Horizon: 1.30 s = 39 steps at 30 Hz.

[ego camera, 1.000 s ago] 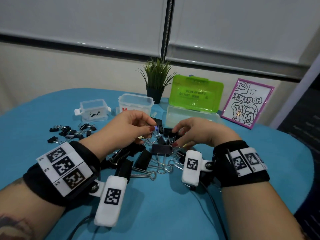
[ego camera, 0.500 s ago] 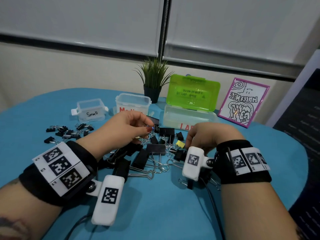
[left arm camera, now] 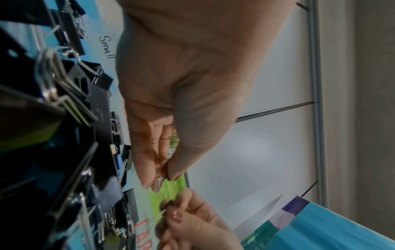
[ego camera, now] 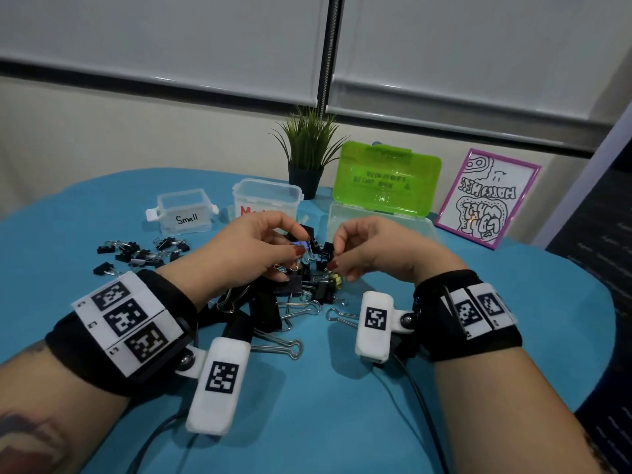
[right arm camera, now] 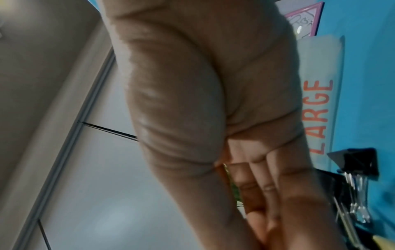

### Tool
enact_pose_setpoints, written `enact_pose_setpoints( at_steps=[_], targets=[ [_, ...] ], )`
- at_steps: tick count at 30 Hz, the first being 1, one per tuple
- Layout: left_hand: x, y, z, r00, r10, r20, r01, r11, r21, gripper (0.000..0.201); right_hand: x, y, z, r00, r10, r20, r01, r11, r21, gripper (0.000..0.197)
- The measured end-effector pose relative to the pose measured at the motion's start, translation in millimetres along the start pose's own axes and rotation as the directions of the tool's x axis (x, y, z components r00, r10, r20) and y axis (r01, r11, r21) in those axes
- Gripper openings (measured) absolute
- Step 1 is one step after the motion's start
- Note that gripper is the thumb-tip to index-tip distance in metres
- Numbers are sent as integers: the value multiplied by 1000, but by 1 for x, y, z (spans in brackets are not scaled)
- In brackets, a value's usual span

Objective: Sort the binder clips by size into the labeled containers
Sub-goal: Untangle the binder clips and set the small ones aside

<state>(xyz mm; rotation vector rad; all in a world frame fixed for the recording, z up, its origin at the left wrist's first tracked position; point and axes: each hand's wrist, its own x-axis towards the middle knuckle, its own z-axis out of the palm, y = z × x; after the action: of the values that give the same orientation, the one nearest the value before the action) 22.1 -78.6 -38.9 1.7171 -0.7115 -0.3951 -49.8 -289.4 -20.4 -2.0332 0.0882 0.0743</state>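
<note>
A heap of black binder clips [ego camera: 270, 309] with silver wire handles lies mid-table; in the left wrist view these clips [left arm camera: 70, 104] fill the left side. My left hand [ego camera: 298, 250] hovers over the heap, thumb and fingers pinching a small clip [ego camera: 303, 244]; the left wrist view shows that pinch [left arm camera: 169, 177] on a dark bit. My right hand [ego camera: 333, 265] faces it closely, fingers curled, pinching a thin wire handle [left arm camera: 163, 212]. Whether both hands hold one clip is hidden. Behind stand the Small box [ego camera: 184, 213], the Medium box [ego camera: 270, 196] and the LARGE box [ego camera: 383, 222].
Several small black clips [ego camera: 143, 251] lie scattered left of the heap. The LARGE box's green lid [ego camera: 386, 179] stands open. A potted plant [ego camera: 307, 159] and a pink-framed drawing [ego camera: 489, 196] sit at the back. Cables run off the wrist cameras toward me.
My right hand has come up off the heap and moved left toward the left hand. The left hand has risen slightly and keeps its pinch. The head view has shifted a little.
</note>
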Motion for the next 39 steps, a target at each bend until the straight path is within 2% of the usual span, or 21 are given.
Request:
enact_pose_setpoints(
  at_steps=[3,6,10,11,15,17,20,22,24,26,29,39],
  targets=[
    [-2,3,2,999,-27,20,27,999,-27,9,-1,-6,3,995,-94,12,90,977,195,22],
    [-4,5,5,997,-67,42,72,990,-123,9,-1,-10,8,989,-142,33,128,954,269,24],
    [-4,7,8,993,-68,92,89,966,-243,35,-1,-14,12,988,-156,-21,155,943,294,18],
    [-5,8,8,993,-65,102,91,959,-267,35,-1,-15,12,986,-159,-48,166,944,286,17],
    [-7,10,7,994,-65,86,89,943,-320,27,-7,-22,13,976,-184,-113,203,960,192,15],
    [-7,10,6,996,-60,70,80,944,-322,21,-10,-27,10,980,-157,-122,172,977,126,15],
    [-9,12,5,996,-55,63,72,947,-314,19,-24,-37,1,996,-45,-78,30,982,-185,25],
    [-7,9,5,997,-55,51,68,950,-305,18,-32,-35,-7,994,95,-53,-109,889,-445,36],
    [-8,10,4,998,-50,47,62,952,-299,18,-48,-32,-8,970,235,-66,-228,775,-590,42],
    [-10,10,4,998,-44,43,55,957,-287,18,-62,-27,-6,945,308,-107,-304,710,-635,44],
    [-12,12,4,998,-42,45,53,960,-274,19,-77,-23,3,927,349,-136,-345,652,-676,48],
    [-13,10,1,999,-34,38,42,967,-251,21,-92,-29,27,944,299,-142,-308,639,-705,40]
  ],
)
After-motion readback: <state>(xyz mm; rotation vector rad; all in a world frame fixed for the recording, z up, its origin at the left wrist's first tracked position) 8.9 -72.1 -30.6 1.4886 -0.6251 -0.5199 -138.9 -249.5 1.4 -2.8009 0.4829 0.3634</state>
